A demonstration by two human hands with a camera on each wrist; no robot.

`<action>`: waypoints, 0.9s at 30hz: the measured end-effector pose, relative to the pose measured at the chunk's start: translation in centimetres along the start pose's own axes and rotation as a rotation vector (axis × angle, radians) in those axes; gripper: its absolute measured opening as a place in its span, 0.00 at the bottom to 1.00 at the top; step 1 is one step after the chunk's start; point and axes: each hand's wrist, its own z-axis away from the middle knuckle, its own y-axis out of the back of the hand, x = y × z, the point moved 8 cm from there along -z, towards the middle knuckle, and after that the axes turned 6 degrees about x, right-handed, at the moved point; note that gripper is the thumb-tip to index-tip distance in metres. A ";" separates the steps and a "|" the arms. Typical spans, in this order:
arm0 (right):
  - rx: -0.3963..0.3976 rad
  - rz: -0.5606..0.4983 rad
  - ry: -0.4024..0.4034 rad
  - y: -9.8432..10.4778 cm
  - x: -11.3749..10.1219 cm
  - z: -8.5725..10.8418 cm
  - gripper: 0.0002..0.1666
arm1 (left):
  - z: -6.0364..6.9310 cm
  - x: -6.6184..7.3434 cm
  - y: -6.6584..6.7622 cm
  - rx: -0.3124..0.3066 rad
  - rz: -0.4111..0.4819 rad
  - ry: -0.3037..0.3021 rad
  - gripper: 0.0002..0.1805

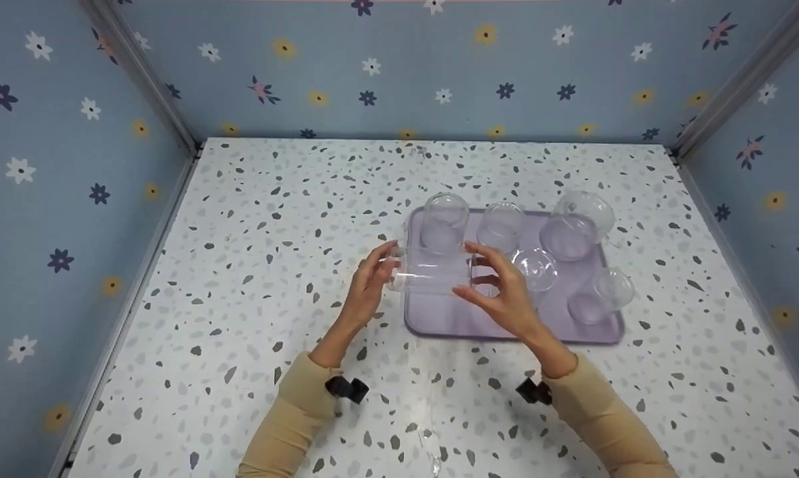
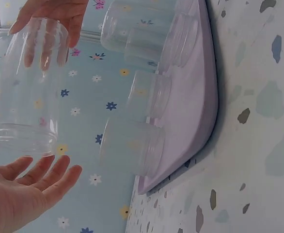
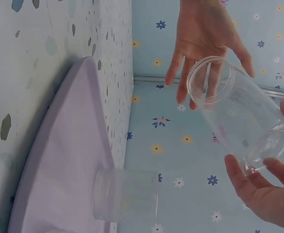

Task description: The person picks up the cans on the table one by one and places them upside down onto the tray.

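Observation:
A clear jar (image 1: 432,271) lies sideways in the air above the left part of a lilac tray (image 1: 452,322). My right hand (image 1: 505,295) holds its smooth closed end, thumb and fingers spread around the edge, as the right wrist view of that hand (image 3: 273,199) shows. At the other end is the ridged, open mouth, by which my left hand (image 1: 364,289) stays with its fingers extended. In the left wrist view, the left hand's fingertips (image 2: 59,170) are right beside the rim; whether they touch it I cannot tell.
Several other clear jars stand on the tray, among them a tall one (image 1: 445,222) at back left, a large one (image 1: 575,229) at back right and a small one (image 1: 598,299) at front right. A speckled white table (image 1: 273,265) lies beneath; flowered blue panels (image 1: 426,73) enclose it.

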 end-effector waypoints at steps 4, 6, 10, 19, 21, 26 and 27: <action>-0.025 0.077 0.020 0.4 -0.3 0.0 0.34 | 0.0 -0.6 0.5 -0.009 0.007 0.010 0.22; -0.037 0.121 0.035 0.6 -0.5 -0.1 0.34 | 0.0 -1.0 0.8 0.012 -0.021 0.027 0.21; -0.060 0.206 0.065 0.8 -0.9 -0.2 0.34 | 0.1 -1.8 1.6 0.052 -0.127 0.063 0.19; -0.169 0.359 0.044 0.8 3.3 -0.3 0.37 | -0.5 -7.0 3.1 0.026 -0.282 0.184 0.27; -0.196 0.403 0.045 0.6 3.4 -0.5 0.38 | -0.6 -7.7 3.3 0.010 -0.337 0.191 0.29; -0.269 0.496 0.066 0.0 3.5 -1.0 0.37 | -0.9 -7.8 3.9 -0.036 -0.531 0.190 0.32; -0.286 0.508 0.066 -0.1 3.6 -1.1 0.37 | -0.9 -7.8 4.0 -0.046 -0.572 0.188 0.33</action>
